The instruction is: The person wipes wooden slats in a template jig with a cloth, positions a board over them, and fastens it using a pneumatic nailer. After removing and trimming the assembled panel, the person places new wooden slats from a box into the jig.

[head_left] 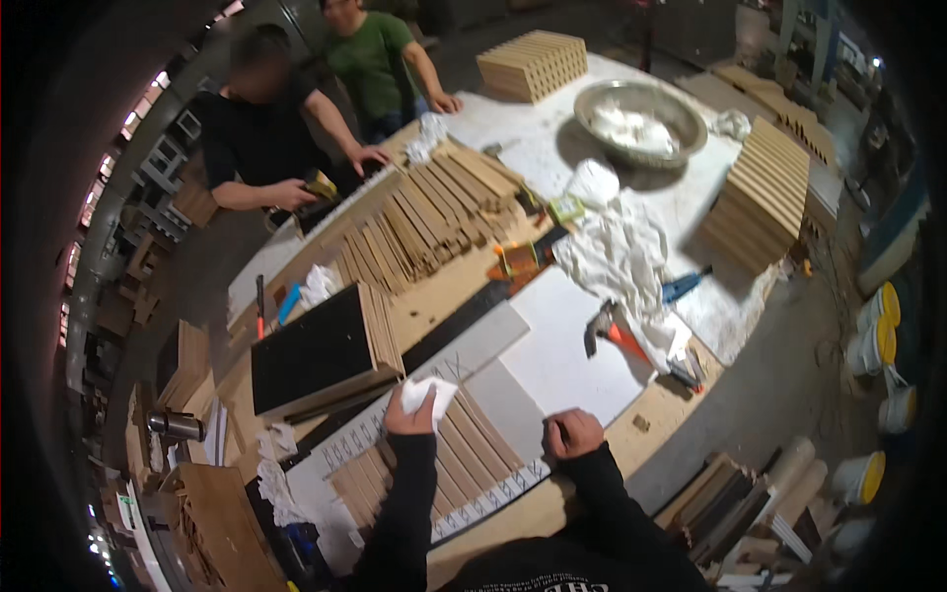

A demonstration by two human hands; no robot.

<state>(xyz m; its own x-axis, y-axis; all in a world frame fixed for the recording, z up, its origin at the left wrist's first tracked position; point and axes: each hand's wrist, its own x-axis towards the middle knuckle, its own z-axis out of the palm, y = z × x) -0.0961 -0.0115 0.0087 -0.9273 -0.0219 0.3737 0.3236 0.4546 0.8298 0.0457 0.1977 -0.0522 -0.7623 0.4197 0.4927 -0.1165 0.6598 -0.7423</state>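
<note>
— What are the fingers doing?

— The left hand (409, 412) has its fingers pinched closed around a crumpled white cloth (427, 393), held at the upper edge of a slatted wood panel (434, 464). The right hand (572, 432) is curled into a loose fist, knuckles up, resting at the panel's right side, on the pale grey sheet (513, 395). Whether it grips anything I cannot tell.

— And where is that panel?

— On the workbench (651, 409) right in front of the person, tilted diagonally, lying on a long white strip (473, 508) and between the two dark sleeves.

— What is around it?

— Just beyond the left hand stands a block with a black face (316, 350). To the right, a white sheet (562, 355), then a hammer with an orange handle (612, 331) beside a heap of white rags (617, 252). Farther back, a spread of loose wood strips (434, 212), a metal bowl (641, 118) and two stacks of slatted panels (764, 192).

— Anyone else there?

— Two people at the far side: one in black (256, 138) holding a yellow tool (321, 185), one in green (375, 59) with a hand on the bench.
</note>
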